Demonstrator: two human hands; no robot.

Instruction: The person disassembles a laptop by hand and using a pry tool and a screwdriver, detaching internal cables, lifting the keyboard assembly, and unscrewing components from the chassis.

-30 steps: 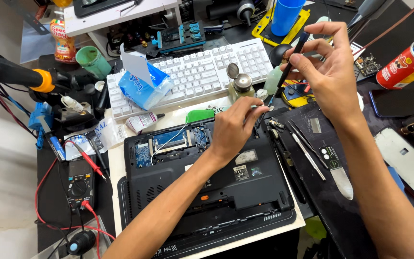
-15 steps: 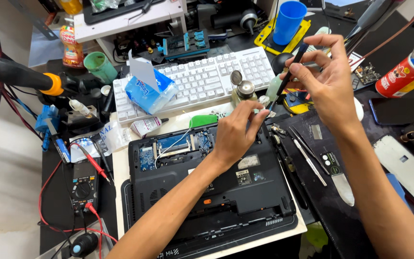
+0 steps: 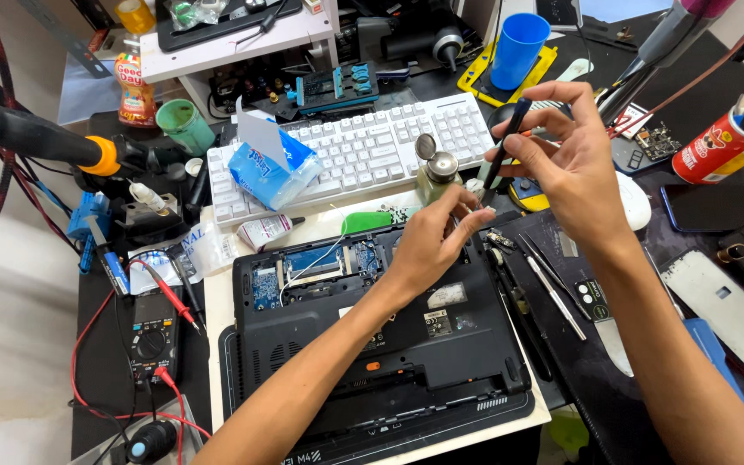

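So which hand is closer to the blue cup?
Right. The right hand holds a dark tool just below the blue cup; the left hand rests lower, on the opened laptop.

The left hand [image 3: 430, 245] hides the laptop's [image 3: 372, 344] corner (the screwdriver [image 3: 499, 155] tip is hidden too).

Keyboard [image 3: 363, 151] behind laptop [image 3: 372, 344]; multimeter [image 3: 152, 336] left of it; tweezers [image 3: 553, 293] right; cup [image 3: 518, 50] behind keyboard.

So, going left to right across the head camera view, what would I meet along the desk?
Black multimeter → blue tissue pack → left hand → right hand holding a dark slim tool → red cylindrical can.
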